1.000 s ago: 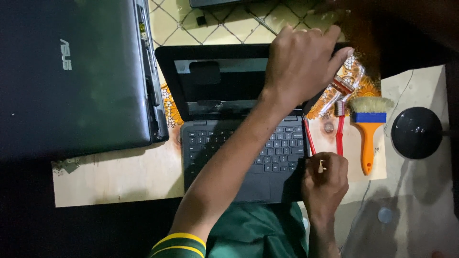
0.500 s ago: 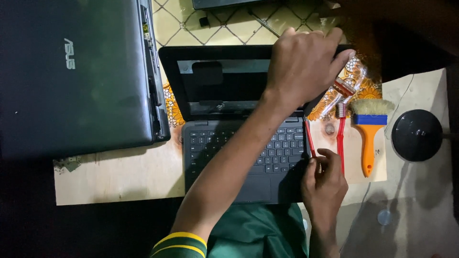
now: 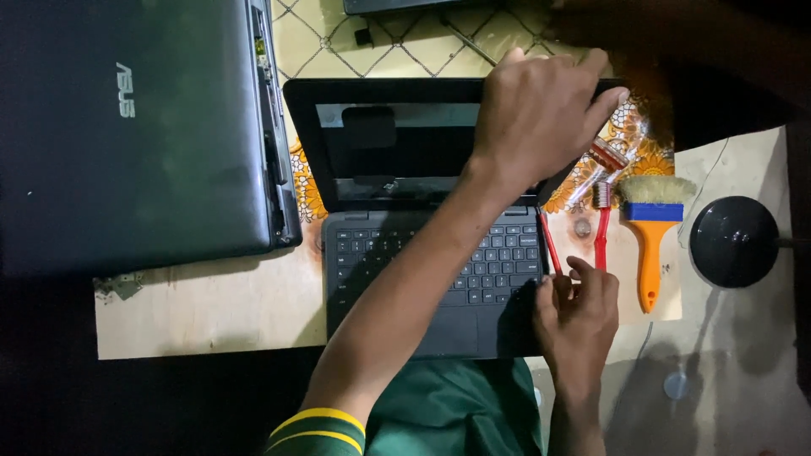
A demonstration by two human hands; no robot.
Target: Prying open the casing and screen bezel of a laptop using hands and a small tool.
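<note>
My left hand (image 3: 541,127) reaches across the open black laptop (image 3: 422,211) in front of me, fingers curled over the far right corner of its screen. My right hand (image 3: 579,317) pinches a thin red tool (image 3: 550,241) at the laptop's right edge. An orange-handled brush (image 3: 649,232) lies just right.

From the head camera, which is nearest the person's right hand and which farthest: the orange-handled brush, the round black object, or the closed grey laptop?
Measured from the right hand, low at the open laptop's right edge:
1. Orange-handled brush, just to its right on the board.
2. Round black object, further right, beyond the brush.
3. Closed grey laptop, far across at upper left.
</note>
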